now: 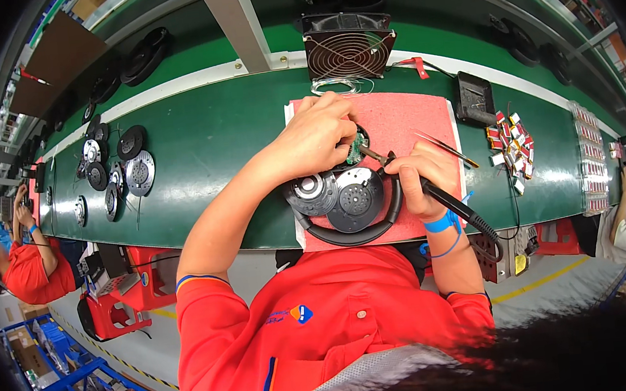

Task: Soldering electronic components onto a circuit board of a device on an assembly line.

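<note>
A pair of black headphones lies on a pink mat (403,111), its curved headband (351,238) toward me. Two round speaker plates, one with a silver centre (309,190) and one dark (355,199), rest inside the band. Beyond them is an ear cup with a green circuit board (356,148). My left hand (320,134) is closed in a pinch over that cup; what its fingertips hold is hidden. In my right hand (425,173) is a soldering iron (445,199), its tip end pointing at the board. A blue strap circles my right wrist.
A fan (350,47) stands behind the mat, thin pale wire (340,86) coiled before it. Tweezers (448,148) lie at the mat's right edge. Further right are a black tray (475,97) and small red-and-white battery packs (510,148). Several speaker plates (140,173) lie left. Co-workers sit both sides.
</note>
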The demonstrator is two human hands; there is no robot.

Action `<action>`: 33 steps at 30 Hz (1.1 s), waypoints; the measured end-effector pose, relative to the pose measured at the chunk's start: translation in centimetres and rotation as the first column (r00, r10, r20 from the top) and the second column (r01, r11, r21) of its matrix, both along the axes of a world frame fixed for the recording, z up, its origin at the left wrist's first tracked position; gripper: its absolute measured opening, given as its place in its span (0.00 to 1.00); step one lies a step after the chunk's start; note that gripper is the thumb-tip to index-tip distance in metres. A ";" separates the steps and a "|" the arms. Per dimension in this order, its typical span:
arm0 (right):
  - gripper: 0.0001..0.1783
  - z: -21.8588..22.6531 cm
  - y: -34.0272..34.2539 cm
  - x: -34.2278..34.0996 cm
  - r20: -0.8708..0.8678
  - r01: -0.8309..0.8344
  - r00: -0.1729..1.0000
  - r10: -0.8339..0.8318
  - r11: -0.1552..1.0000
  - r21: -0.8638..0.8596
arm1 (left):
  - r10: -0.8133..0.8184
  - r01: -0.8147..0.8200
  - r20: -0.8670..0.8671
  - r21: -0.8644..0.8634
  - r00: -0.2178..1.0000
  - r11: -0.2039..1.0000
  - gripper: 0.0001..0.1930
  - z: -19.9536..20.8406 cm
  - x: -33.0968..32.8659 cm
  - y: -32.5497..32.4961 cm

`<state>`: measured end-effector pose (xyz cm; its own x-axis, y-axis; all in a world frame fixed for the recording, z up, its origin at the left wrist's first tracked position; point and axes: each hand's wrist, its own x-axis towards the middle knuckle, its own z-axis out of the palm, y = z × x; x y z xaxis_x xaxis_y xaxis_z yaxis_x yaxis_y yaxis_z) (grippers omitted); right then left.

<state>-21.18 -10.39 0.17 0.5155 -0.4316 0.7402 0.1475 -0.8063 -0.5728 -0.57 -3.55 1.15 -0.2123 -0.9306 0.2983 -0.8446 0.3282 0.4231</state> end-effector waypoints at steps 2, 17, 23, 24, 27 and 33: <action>0.09 -0.2 0.0 0.0 -0.002 -0.002 1.000 0.002 1.000 -0.009 | -0.006 0.006 0.006 0.000 1.000 1.000 0.04 0.0 0.0 -0.1; 0.08 -0.3 0.0 0.1 -0.016 -0.040 0.999 0.039 0.999 -0.032 | -0.013 0.020 0.172 -0.040 0.985 0.999 0.02 0.3 -0.7 -0.5; 0.07 -0.2 0.1 0.4 -0.005 -0.052 0.999 0.052 0.998 -0.037 | -0.001 0.011 0.197 -0.049 0.980 0.999 0.02 0.3 -0.6 -0.4; 0.07 -0.1 0.1 0.3 -0.006 -0.051 0.999 0.051 0.998 -0.039 | -0.004 0.012 0.189 -0.043 0.982 0.999 0.02 0.4 -0.6 -0.5; 0.07 0.2 -0.2 -0.5 0.032 -0.028 0.999 0.029 0.998 -0.056 | -0.013 0.022 0.181 -0.047 0.983 0.999 0.02 0.4 -0.8 -0.7; 0.20 0.0 -1.7 -4.1 0.126 0.202 0.976 -0.180 0.959 -0.197 | -0.042 0.048 0.151 -0.034 0.988 0.998 0.04 1.0 -0.9 -0.5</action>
